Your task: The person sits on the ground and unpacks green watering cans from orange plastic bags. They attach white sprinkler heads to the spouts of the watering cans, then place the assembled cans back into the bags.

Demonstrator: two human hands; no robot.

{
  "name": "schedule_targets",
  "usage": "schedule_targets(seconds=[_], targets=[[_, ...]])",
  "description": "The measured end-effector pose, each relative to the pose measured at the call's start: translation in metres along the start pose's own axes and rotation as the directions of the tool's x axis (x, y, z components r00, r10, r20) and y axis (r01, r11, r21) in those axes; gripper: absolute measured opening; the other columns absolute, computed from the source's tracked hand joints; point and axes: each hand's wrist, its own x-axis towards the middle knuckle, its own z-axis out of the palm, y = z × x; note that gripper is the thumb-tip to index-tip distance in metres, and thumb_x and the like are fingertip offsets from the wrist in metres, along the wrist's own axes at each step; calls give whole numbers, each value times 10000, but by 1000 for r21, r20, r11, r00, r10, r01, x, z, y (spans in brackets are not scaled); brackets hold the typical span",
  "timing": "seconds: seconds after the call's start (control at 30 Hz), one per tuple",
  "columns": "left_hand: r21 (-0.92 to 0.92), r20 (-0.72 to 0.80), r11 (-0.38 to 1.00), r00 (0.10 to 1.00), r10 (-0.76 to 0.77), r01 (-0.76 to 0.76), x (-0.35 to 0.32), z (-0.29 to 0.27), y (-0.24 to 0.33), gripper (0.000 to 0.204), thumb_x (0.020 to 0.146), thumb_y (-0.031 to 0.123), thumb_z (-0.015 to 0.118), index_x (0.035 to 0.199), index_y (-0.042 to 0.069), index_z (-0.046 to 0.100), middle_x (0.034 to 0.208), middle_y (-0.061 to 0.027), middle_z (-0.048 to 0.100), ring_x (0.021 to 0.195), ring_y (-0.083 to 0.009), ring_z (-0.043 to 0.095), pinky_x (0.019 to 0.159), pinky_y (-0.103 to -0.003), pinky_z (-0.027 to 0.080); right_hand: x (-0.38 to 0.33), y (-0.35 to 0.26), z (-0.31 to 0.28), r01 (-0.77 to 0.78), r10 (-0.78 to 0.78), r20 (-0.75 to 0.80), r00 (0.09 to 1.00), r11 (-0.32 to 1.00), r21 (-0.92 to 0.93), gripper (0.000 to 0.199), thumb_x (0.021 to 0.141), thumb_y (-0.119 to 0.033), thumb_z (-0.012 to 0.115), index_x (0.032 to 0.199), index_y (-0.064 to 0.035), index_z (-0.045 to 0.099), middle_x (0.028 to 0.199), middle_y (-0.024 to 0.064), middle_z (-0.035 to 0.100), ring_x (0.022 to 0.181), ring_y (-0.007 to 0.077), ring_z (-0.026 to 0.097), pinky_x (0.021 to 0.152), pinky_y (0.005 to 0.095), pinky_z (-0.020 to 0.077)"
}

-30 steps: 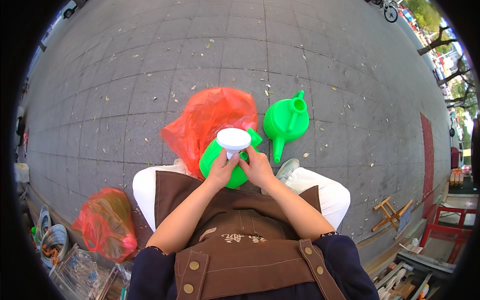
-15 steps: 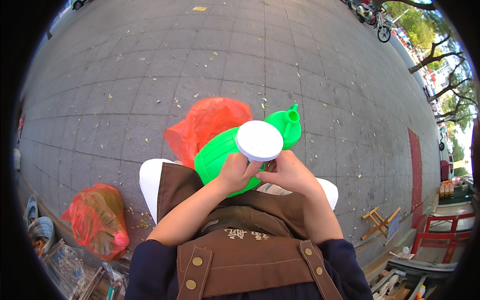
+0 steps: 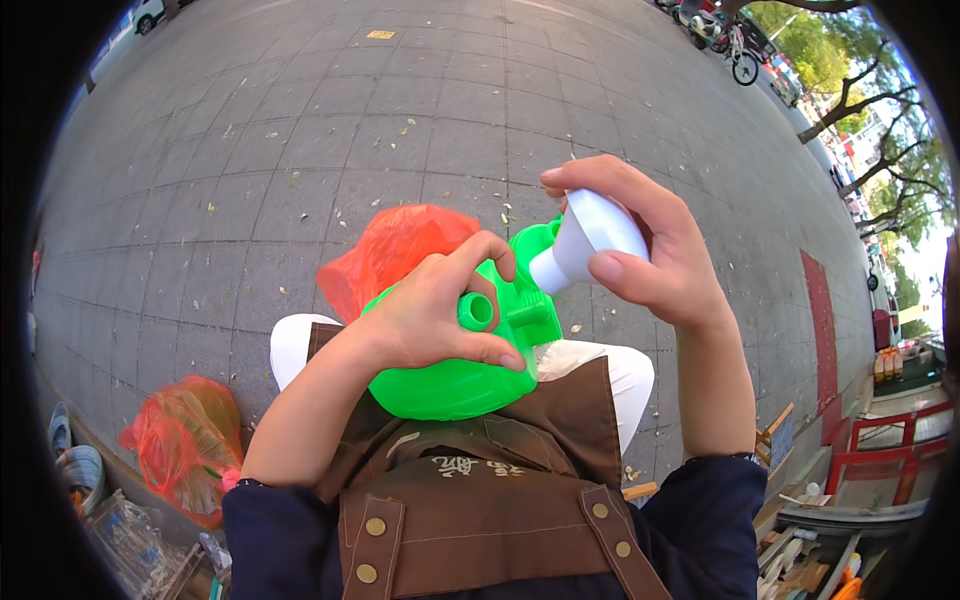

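— Where does the white piece sit against the green one?

— The person's right hand point(image 3: 655, 250) grips the white sprinkler head point(image 3: 590, 235) just off the end of the spout point(image 3: 535, 270) of the green watering can point(image 3: 470, 350). The head's narrow neck points down and to the left of those fingers, straight at the spout; whether the two touch cannot be told — the neck and the spout meet in one overlapping patch.

— And the can itself?

— Held above the lap against the brown apron point(image 3: 480, 500), its long axis running from the round body near the chest up and away to the spout. The left hand point(image 3: 430, 320) wraps its top, fingers closed around the body beside the open green filler neck point(image 3: 476, 311), thumb below it. The left hand is the nearer one to the can's body; the right is the nearer to the spout's tip.

— Anything packaged nearby?

— Just beyond the left fingers, an orange plastic bag point(image 3: 395, 255) on the grey paving point(image 3: 300, 150), partly behind the can. A second orange bag point(image 3: 180, 450), stuffed and knotted, lies well apart to the left of the left elbow. The apron carries a small pale embroidered mark on the chest, below both hands.
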Motion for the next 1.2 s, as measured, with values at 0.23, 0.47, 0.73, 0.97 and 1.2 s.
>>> schedule_targets(seconds=[0.23,0.47,0.73,0.97,1.2], targets=[[21,-70,999,996,47,-45,5,31,-24,628,716,264,775,1187,30,432,1010,-198,628,974,-330,620,832,-410,489,-15,12,38,206,-195,123,973,975,-80,564,690,-244,694,1208,-53,576,1199,159,545,1061,304,568,900,385,462],[124,-23,992,1000,3,0,3,42,-58,714,701,308,787,1222,-6,413,1027,-195,630,971,-328,622,828,-399,497,-31,31,54,222,-204,188,961,972,-78,622,646,-196,718,1231,-59,559,1202,165,530,1092,316,540,915,404,448],[136,6,983,992,-127,125,4,12,0,756,679,311,803,1236,-6,403,1026,-204,629,985,-339,615,825,-402,491,-20,3,46,278,-276,40,960,936,-217,629,645,-306,729,1212,-74,590,1159,171,536,997,313,579,853,392,474],[-289,-56,942,985,162,-171,-14,-24,9,825,637,282,848,1281,17,405,1169,-146,580,1106,-277,566,917,-382,466,35,-27,59,306,-290,119,950,941,-146,677,698,-470,658,1183,-2,595,1101,169,565,974,267,576,832,340,452],[-6,-11,991,991,134,-134,-36,13,-15,605,652,196,813,1165,37,534,1043,-125,631,1003,-275,603,846,-376,484,-11,-29,79,340,-316,138,939,916,-213,643,668,-424,677,1154,-7,616,1122,222,550,967,320,591,817,392,481]])
